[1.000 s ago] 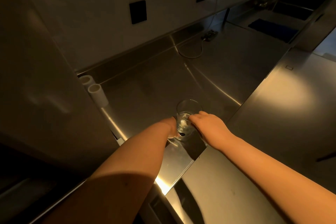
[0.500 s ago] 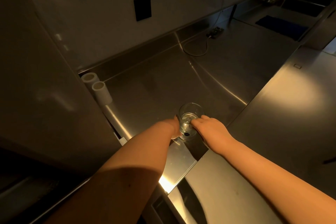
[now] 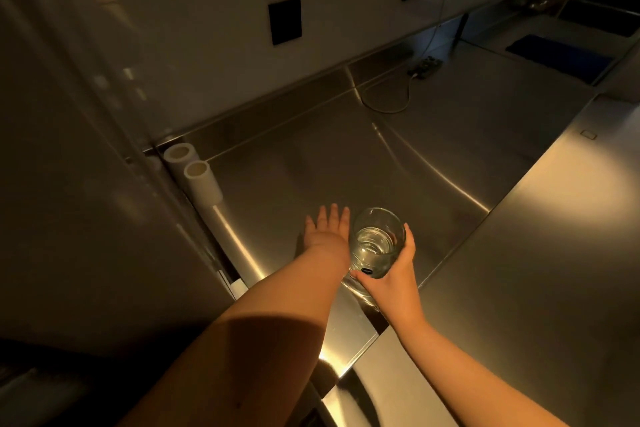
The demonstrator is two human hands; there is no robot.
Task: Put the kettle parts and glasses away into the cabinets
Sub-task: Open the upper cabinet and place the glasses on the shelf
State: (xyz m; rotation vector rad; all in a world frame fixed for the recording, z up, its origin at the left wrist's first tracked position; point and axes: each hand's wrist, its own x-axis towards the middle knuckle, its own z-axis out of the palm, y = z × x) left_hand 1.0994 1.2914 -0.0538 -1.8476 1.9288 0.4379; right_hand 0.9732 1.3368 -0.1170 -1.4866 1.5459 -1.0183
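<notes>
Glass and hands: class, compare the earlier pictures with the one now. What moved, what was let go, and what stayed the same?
The left hand let go of the glass and now lies open, fingers straight, beside it and further forward over the counter. The right hand took a fuller grip, its fingers now wrapped round the glass's side. Unchanged: the two white tubes and the cable keep their places.

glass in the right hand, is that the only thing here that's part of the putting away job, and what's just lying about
Part of the job:
- glass, held by the right hand
- left hand, open beside the glass

Just lying about:
- two white tubes
- cable
- blue mat
- black wall plate
</notes>
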